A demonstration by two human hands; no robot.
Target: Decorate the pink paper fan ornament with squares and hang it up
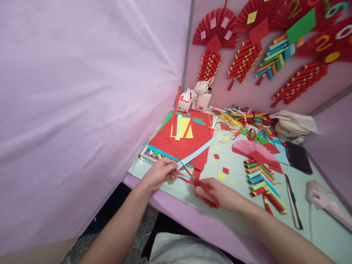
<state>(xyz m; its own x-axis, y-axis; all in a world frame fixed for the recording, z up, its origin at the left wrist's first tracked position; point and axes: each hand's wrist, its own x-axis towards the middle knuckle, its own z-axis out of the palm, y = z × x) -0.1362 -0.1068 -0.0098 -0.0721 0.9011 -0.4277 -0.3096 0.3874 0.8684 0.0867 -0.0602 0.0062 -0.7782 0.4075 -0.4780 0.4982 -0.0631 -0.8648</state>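
A long light blue paper strip (pixel 198 151) slants up to the right over red paper sheets (pixel 162 137). Its lower end is pinched in the fingers of my left hand (pixel 162 173). Red-handled scissors (pixel 207 193) are gripped in my right hand (pixel 214 192), their blades pointing up and left to the strip's lower end, close by my left fingertips. Whether the blades touch the paper is too small to tell. Further up the red sheets lie a yellow sheet (pixel 188 126) and a light green strip (pixel 178 128). Small red and yellow squares (pixel 221 176) are scattered right of the strip.
A paper fan with coloured rolls (pixel 255 176) lies at the right, near a pen-like knife (pixel 293 201), a pink glue gun (pixel 327 205) and a black phone (pixel 299 157). A tissue box (pixel 184 102), a white jar (pixel 203 99) and a bowl (pixel 291 126) stand behind.
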